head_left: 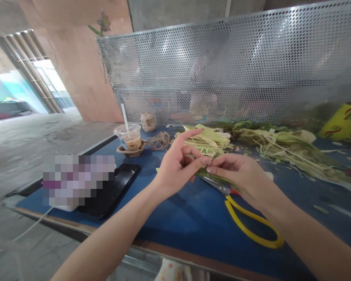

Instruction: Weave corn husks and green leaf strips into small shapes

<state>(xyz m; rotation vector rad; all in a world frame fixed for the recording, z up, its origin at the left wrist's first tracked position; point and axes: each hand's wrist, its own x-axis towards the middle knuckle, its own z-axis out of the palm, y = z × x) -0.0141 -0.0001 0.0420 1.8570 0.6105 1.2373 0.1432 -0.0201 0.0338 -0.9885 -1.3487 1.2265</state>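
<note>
Over the blue table, my left hand (177,166) pinches thumb and fingers together, its index finger stretched out. My right hand (236,171) meets it fingertip to fingertip, also pinching. Between them is a thin bunch of green plant strips (206,170), partly hidden by the fingers. Beneath my right hand lies a pair of scissors (245,222) with long yellow handle loops, its blades partly covered. Just behind my left hand is a pile of pale green husk-like leaves (210,136).
Dry, stringy leaf scraps (292,148) cover the right side. Leftward stand an iced drink cup (130,136) in a cardboard holder, a tangle of twine (160,140) and a dark phone (111,191). A perforated metal screen (169,70) closes the back; a yellow roll (343,121) stands far right.
</note>
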